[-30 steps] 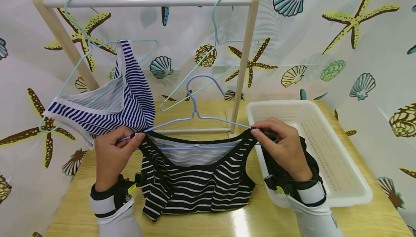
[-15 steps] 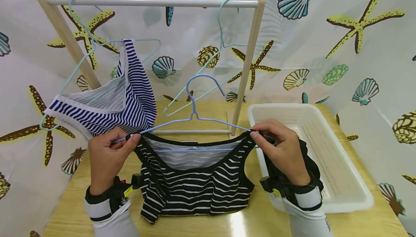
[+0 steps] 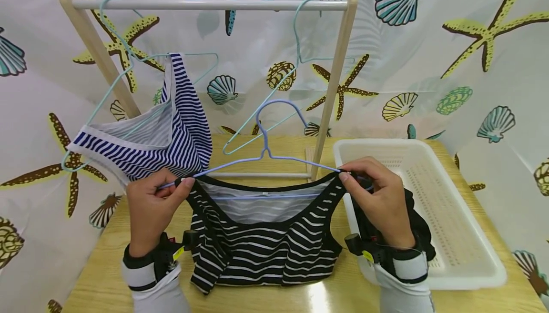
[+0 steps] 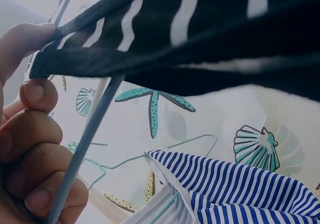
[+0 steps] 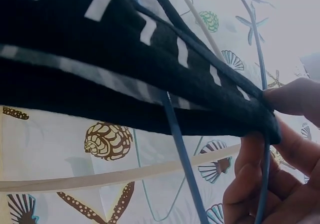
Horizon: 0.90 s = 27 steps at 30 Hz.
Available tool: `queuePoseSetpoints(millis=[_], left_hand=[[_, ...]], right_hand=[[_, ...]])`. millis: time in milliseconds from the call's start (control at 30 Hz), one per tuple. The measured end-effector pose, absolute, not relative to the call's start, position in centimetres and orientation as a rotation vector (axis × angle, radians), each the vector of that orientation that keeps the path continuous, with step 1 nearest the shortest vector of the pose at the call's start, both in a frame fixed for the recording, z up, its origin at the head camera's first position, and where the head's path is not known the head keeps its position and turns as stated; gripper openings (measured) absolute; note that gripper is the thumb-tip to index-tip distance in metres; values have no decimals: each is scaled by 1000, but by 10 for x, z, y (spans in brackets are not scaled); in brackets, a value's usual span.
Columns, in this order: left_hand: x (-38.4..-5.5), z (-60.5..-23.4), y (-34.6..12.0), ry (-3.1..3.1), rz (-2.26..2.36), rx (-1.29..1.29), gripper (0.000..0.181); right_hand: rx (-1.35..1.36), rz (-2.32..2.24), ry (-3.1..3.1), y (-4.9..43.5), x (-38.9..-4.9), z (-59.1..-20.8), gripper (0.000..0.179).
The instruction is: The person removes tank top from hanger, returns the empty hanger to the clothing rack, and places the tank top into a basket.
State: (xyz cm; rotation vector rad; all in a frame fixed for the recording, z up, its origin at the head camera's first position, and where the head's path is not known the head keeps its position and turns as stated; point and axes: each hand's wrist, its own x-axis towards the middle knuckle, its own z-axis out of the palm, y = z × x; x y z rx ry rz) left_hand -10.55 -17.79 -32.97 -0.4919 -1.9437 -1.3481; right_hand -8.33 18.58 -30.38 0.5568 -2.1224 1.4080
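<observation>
A black-and-white striped tank top (image 3: pixel 266 251) hangs by its shoulder straps on a blue wire hanger (image 3: pixel 264 136). My left hand (image 3: pixel 155 203) pinches the left strap against the hanger's arm, thumb on top. On the other side my right hand (image 3: pixel 379 198) pinches the right strap and hanger the same way. In the left wrist view the strap (image 4: pixel 100 39) lies over the hanger, fingers curled beneath. The right wrist view shows the other strap (image 5: pixel 220 89) between thumb and fingers. The hanger's hook points up, held in front of the rack.
A rack with a white top rail (image 3: pixel 210 5) stands behind. On it hang a blue-and-white striped garment (image 3: pixel 141 146) on a mint hanger, and a bare mint hanger (image 3: pixel 298 41). At right, a white plastic basket (image 3: pixel 463 203) holds black cloth (image 3: pixel 418 227).
Both hands keep their hold on the straps and hanger. The head view has shifted slightly, so the scene sits a little further right; the garment hangs much as before.
</observation>
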Motion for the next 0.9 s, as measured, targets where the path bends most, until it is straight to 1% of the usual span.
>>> queuePoseSetpoints(millis=[400,900], left_hand=[[-103,-330,-174,-1940,-1363,-509,30],[-102,-329,-178,-1960,-1331,-492,29]], right_hand=[[604,1492,-2057,190,-90,-304,17],[661,1624,-1978,197,-85,-305,19]])
